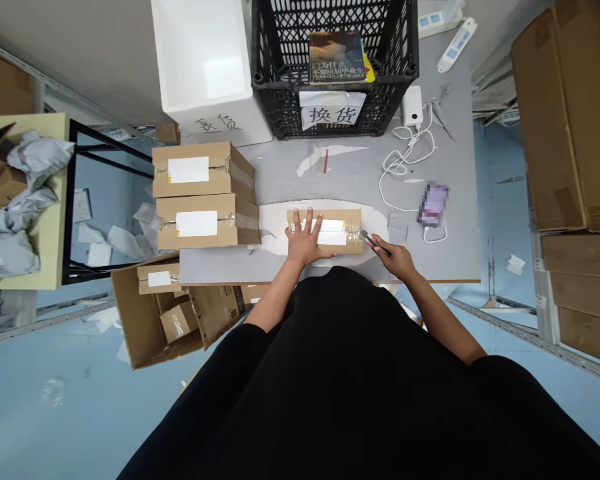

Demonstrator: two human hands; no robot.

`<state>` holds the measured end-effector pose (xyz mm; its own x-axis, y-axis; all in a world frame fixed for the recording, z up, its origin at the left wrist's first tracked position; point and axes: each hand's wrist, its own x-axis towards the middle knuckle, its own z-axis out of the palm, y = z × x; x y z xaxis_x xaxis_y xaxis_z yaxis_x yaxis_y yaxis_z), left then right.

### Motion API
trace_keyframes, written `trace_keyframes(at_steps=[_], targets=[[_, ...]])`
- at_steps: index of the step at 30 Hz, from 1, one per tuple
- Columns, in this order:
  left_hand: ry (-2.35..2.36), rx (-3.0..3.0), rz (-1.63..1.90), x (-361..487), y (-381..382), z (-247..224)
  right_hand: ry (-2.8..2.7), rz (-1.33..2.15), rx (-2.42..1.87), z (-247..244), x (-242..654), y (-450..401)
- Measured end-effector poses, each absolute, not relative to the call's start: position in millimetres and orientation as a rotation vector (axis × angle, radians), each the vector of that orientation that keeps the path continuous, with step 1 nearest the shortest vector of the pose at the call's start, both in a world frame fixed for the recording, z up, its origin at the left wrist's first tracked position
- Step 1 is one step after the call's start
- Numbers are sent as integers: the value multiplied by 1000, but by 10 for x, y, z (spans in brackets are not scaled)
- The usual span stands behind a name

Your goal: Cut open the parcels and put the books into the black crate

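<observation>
Looking down past a black-clad torso (300,373) onto a grey bench (430,263) – left grip (305,243) open, fingers spread flat on a taped cardboard box (353,223) with white labels; right grip (395,259) clamped on a red-and-black utility knife (373,241), tip at the clear tape on the box's right end. Box lying on a white sheet (273,230) near the bench's front edge. Just left of it, two labelled cardboard boxes (200,223), one touching the other. Farther along the bench, a black plastic crate (395,67) holding a book (337,57), with a white sign (333,110) reading 换货 on its side – beside it, a white foam box (205,60). To the right, a white power bank (413,105) with a looped white cable (405,157), and a pixelated phone (433,203). Below the bench, an open carton (135,320) of smaller boxes.
</observation>
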<state>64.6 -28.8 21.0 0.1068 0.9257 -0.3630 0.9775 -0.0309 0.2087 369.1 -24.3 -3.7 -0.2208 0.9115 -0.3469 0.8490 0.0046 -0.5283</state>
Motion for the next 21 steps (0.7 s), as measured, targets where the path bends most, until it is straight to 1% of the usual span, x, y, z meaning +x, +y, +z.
trace_keyframes(at_steps=[16,18,21], targets=[[1855,1993,-245,651,-288,246,-2167,1015,-1886,-46,3748,-498],[1855,1996,-233,648,-291,252,-2130,1051,-1891,-49,3761,-529],[1851,1991,-194,636,-297,259,-1935,1201,-1947,-120,3809,-599]])
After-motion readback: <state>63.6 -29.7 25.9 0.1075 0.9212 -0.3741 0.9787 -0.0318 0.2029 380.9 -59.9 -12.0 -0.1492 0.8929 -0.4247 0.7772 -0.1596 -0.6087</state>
